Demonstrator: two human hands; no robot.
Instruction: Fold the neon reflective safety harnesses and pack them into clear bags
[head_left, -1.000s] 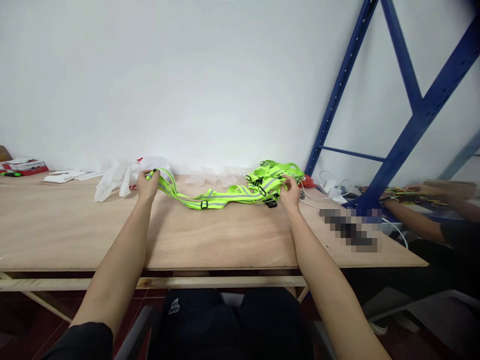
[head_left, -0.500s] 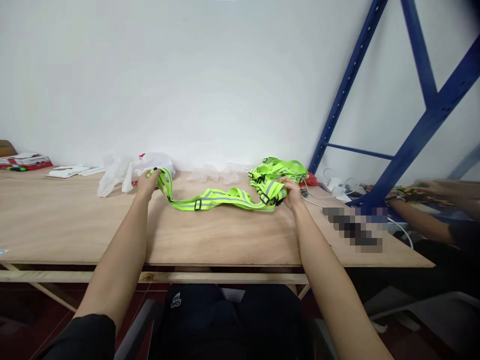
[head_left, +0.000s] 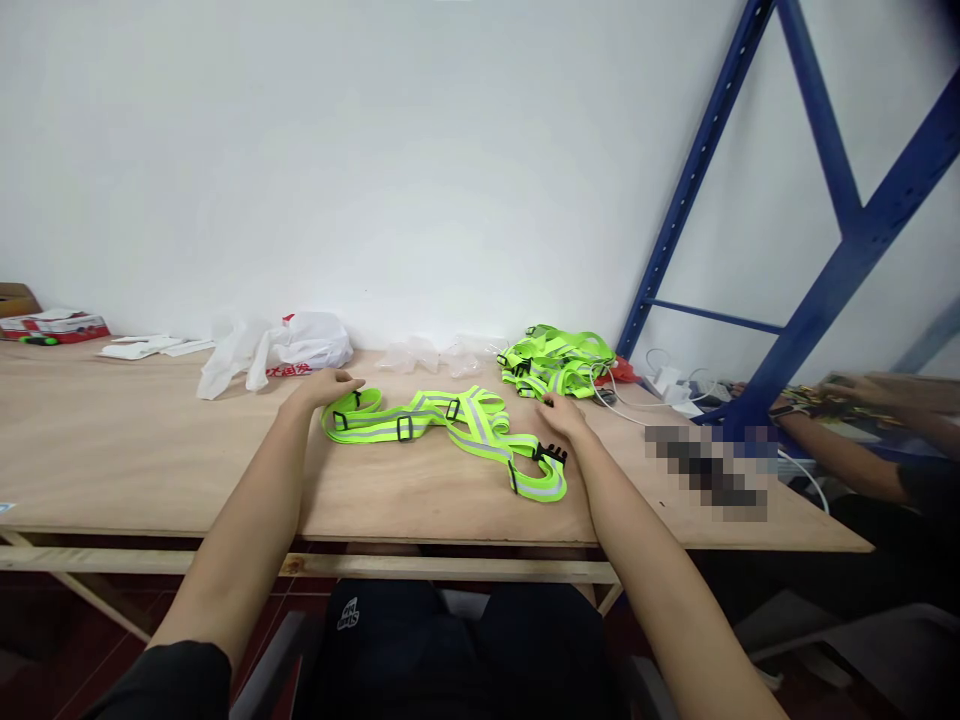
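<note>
A neon-yellow reflective vest (head_left: 480, 418) made of straps, with grey stripes and black buckles, lies spread on the wooden table. At its left end is my left hand (head_left: 324, 388), fingers stretched out over the looped strap and not closed on it. Just above the black clip at the other end, my right hand (head_left: 564, 414) rests with fingers apart, holding nothing that I can see. Behind it sits a heap of similar neon straps (head_left: 559, 358).
White plastic bags (head_left: 311, 342) and clear wrappers (head_left: 411, 355) lie along the wall. White cables (head_left: 626, 400) run beside the blue metal frame (head_left: 814, 290) at right. A co-worker's arm (head_left: 840, 450) reaches in beyond it. A red-white box (head_left: 56, 326) stands far left.
The vest has come down from both hands and now lies flatter on the table, its clip end nearer me. Both hands have let go; the left moved slightly right.
</note>
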